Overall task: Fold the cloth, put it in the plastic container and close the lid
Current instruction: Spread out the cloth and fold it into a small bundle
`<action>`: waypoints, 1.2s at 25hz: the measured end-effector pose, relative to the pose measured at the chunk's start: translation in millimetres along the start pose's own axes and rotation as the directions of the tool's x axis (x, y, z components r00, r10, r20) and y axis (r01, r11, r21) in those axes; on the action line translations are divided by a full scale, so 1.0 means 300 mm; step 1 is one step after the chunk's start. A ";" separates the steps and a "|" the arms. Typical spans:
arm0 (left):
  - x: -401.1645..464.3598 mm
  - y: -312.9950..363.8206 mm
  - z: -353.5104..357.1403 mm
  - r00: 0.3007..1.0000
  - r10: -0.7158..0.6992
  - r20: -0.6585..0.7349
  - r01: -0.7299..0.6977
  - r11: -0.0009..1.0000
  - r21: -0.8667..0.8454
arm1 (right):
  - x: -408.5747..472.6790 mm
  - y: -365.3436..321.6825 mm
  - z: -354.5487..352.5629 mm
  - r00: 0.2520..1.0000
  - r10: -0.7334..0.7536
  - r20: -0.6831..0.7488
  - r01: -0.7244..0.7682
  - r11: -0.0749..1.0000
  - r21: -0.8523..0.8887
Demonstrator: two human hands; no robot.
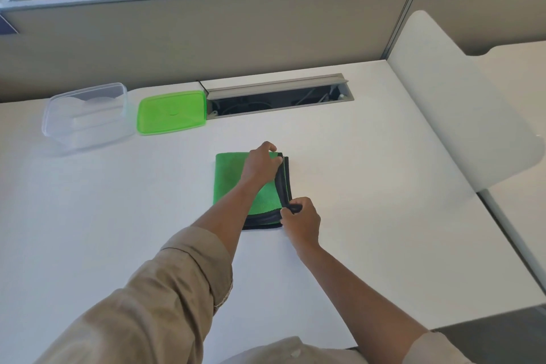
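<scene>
Left hand (260, 167) and right hand (301, 220) pinching corners of folded green cloth (229, 179), black-edged, flat

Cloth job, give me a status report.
Both hands on cloth: left hand at far edge, right hand pinching near corner. Container open, lid beside it. Nothing in the way.

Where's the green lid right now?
In the head view the lid lies flat on the far left of the desk, between the clear container and the open cable tray.
</scene>
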State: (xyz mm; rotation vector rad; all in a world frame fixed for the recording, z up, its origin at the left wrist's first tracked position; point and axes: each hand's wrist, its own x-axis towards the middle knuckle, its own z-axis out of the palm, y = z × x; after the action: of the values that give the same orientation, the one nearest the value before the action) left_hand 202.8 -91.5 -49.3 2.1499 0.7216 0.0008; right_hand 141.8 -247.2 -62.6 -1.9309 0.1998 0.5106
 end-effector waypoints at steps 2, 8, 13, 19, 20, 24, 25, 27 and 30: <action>-0.007 -0.018 0.006 0.999 -0.026 0.046 0.030 0.997 -0.075 | -0.009 0.016 -0.004 0.993 -0.105 -0.047 0.097 0.982 -0.160; -0.082 -0.071 -0.032 0.986 0.116 -0.120 -0.126 0.989 -0.074 | -0.039 0.009 -0.009 0.899 -0.426 -0.105 0.311 0.788 -0.532; -0.209 -0.244 -0.054 0.957 0.270 -0.108 -0.161 0.801 0.577 | -0.052 -0.005 0.034 0.758 -0.608 0.238 0.627 0.577 -0.523; -0.248 -0.326 -0.049 0.987 0.085 0.136 -0.155 0.712 0.685 | 0.040 0.019 0.067 0.732 -0.369 0.572 0.662 0.191 -0.724; -0.249 -0.329 -0.059 0.983 0.098 0.153 -0.177 0.708 0.684 | 0.054 0.022 0.060 0.745 -0.346 0.571 0.649 0.174 -0.741; -0.312 -0.393 -0.111 0.951 0.252 0.179 -0.306 0.683 0.663 | 0.064 0.033 0.046 0.757 -0.317 0.571 0.636 0.159 -0.755; -0.335 -0.419 -0.125 0.935 0.299 0.189 -0.347 0.674 0.652 | 0.062 0.036 0.044 0.754 -0.313 0.577 0.641 0.160 -0.751; -0.372 -0.463 -0.152 0.910 0.361 0.202 -0.402 0.657 0.638 | 0.060 0.038 0.037 0.745 -0.300 0.596 0.654 0.150 -0.742; -0.392 -0.478 -0.177 0.894 0.405 0.193 -0.430 0.648 0.629 | 0.058 0.037 0.029 0.731 -0.315 0.606 0.667 0.141 -0.732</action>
State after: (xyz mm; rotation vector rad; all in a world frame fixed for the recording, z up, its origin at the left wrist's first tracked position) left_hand 20.7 -43.0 -90.9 2.9609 0.1691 -0.0556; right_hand 151.0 -242.2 -82.5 -2.7797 -1.2770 0.4768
